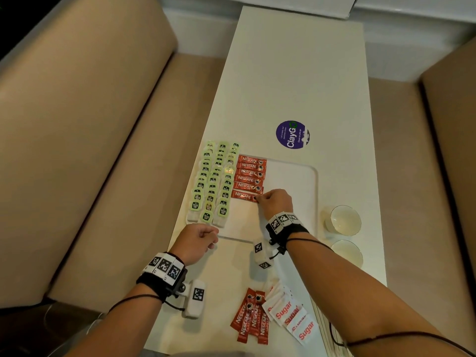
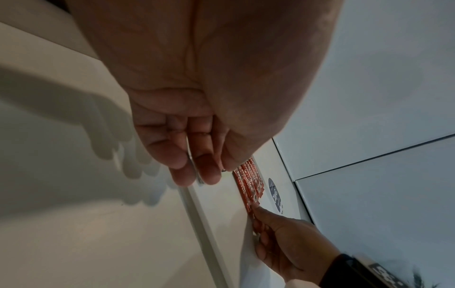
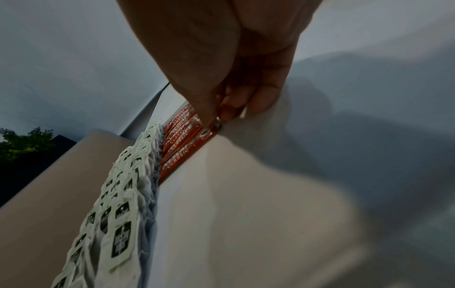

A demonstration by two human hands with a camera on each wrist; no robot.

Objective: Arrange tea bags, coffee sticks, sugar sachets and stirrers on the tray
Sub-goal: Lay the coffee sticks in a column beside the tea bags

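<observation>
Coffee stick (image 1: 244, 195) flat on tray (image 1: 291, 181), long axis left-right; right hand (image 1: 275, 202) fingers apparently pinching right end.

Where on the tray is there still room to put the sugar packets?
The tray is bare on its right part, between the coffee sticks and the right rim. A smaller bare strip lies below the lowest stick, beside the right hand. The left side is crowded with tea bags.

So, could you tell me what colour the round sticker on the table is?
Purple with white lettering: the round sticker, clearest in the head view.
</observation>
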